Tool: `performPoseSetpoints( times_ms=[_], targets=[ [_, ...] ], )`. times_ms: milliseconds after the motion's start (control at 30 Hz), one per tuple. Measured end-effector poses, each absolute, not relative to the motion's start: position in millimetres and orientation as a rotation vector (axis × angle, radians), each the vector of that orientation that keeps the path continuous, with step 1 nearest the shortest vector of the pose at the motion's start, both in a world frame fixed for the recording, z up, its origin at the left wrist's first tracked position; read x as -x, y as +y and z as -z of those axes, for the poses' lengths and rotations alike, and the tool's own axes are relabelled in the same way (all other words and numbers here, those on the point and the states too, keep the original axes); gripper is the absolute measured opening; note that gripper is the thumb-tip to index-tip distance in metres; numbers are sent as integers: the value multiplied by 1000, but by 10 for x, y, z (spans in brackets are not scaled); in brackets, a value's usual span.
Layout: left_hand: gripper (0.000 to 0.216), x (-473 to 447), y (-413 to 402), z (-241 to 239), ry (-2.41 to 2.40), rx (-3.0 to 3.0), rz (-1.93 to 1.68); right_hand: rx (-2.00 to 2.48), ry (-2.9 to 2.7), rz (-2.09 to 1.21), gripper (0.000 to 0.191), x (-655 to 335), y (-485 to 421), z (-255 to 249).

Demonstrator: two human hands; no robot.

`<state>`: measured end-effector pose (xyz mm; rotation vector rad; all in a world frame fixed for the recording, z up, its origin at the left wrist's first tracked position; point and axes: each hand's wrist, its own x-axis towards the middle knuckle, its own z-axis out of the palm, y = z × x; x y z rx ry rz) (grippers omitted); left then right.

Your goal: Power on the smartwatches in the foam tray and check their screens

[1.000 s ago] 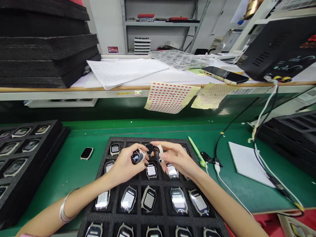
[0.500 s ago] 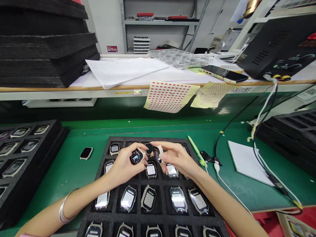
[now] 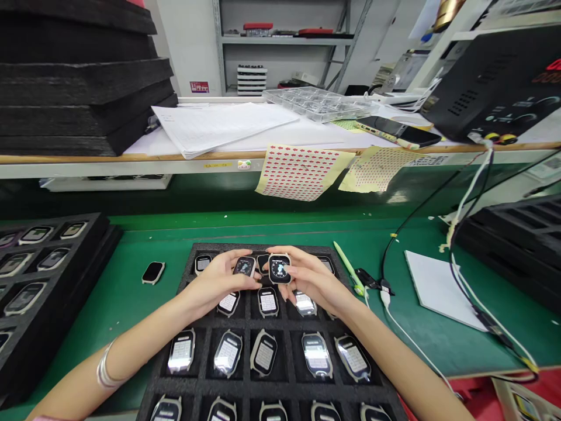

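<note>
My left hand (image 3: 219,280) is closed around a smartwatch case (image 3: 244,266) with a dim dial on its screen. Close beside it, my right hand (image 3: 309,273) grips a second watch case (image 3: 279,269); its lit dial faces me, and the thumb lies on the screen's edge. Both hands are above the back rows of a black foam tray (image 3: 245,386). Strapless watch cases fill many of its compartments, such as a watch (image 3: 265,352) with a white list on screen. The hands and forearms hide some back compartments.
A lone watch (image 3: 153,272) lies on the green mat left of the tray. Another watch-filled foam tray (image 3: 83,263) stands farther left. At right are a green pen (image 3: 348,266), cables (image 3: 385,292) and a white pad (image 3: 442,289). A shelf edge (image 3: 197,166) runs behind.
The right-hand watch has turned from edge-on to facing me. The left-hand watch has tilted and its dial looks dimmer; my left hand has shifted slightly up.
</note>
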<state>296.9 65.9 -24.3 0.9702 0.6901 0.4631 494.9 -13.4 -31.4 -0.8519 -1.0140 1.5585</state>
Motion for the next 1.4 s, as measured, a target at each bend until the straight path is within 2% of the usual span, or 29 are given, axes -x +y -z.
performPoseSetpoints(
  times_ms=[100, 333, 667, 833, 1033, 1400],
  targets=[
    [62, -2946, 685, 241, 579, -1033, -474, 895, -981, -1483, 38, -4953, -125, 325],
    [49, -2970, 635, 324, 533, -1274, -573, 919, -950, -1441, 45, -4978, -119, 344],
    [56, -2985, 589, 398, 500, -1225, -550, 977, -1003, -1385, 49, -4928, -161, 311],
    [45, -3003, 583, 360, 481, -1225, -587, 924, -1030, -1390, 47, -4930, -170, 310],
    [33, -3000, 582, 405, 727, -1459, -676, 813, -1061, -1431, 40, -4952, -151, 305],
    [17, -2999, 537, 369, 734, -1773, -782, 891, -1083, -1402, 35, -4949, -164, 301]
  ],
)
